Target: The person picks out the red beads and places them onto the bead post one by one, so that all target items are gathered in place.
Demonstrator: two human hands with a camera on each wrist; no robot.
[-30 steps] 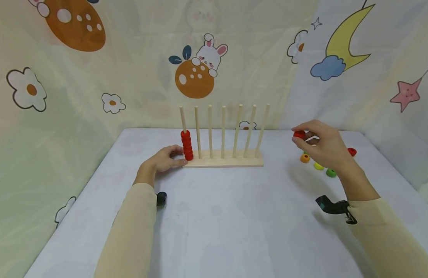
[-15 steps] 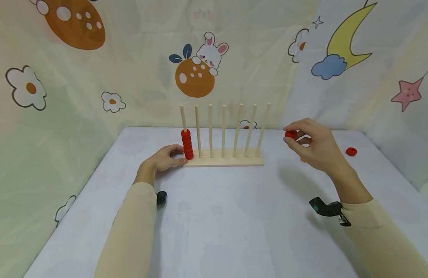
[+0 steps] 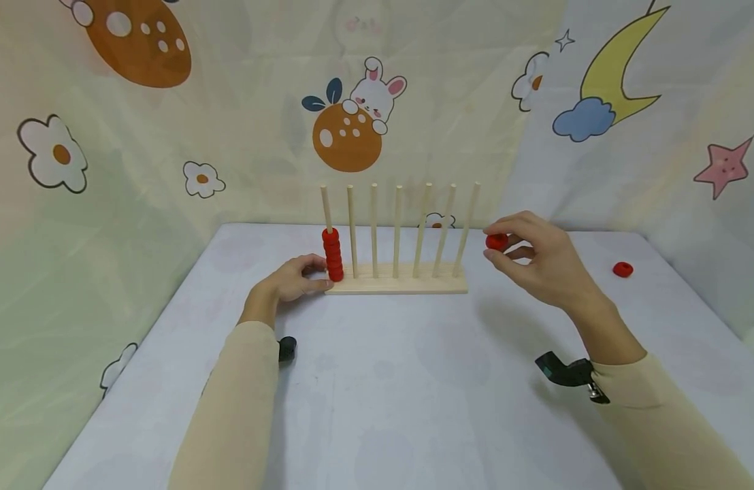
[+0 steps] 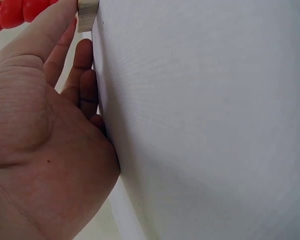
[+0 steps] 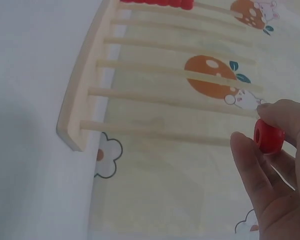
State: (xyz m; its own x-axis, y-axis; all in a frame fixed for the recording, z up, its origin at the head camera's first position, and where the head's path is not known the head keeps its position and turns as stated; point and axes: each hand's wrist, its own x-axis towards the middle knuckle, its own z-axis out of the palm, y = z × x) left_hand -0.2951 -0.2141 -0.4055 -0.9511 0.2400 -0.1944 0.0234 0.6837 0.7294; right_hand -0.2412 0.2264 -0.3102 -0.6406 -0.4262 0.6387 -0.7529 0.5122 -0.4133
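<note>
On the table stands a wooden peg rack (image 3: 407, 284) with several upright pegs. Red beads (image 3: 333, 255) are stacked on its leftmost peg. My left hand (image 3: 293, 279) grips the left end of the base, thumb in front and fingers behind. In the left wrist view the thumb lies against the base's end (image 4: 87, 16). Right of the rack, my right hand (image 3: 539, 258) pinches a red bead (image 3: 496, 242) between thumb and fingertips, above the table. The right wrist view shows the hole of this red bead (image 5: 269, 137), close to the tops of the pegs.
Another red bead (image 3: 623, 269) lies on the table (image 3: 383, 381) at the far right. The right hand and forearm hide the spot where other coloured beads lay. A printed cloth backdrop (image 3: 254, 136) rises right behind the table's back edge.
My right hand has moved left toward the rack with the red bead, and now covers the orange, yellow and green beads. My left hand stays on the rack's end.
</note>
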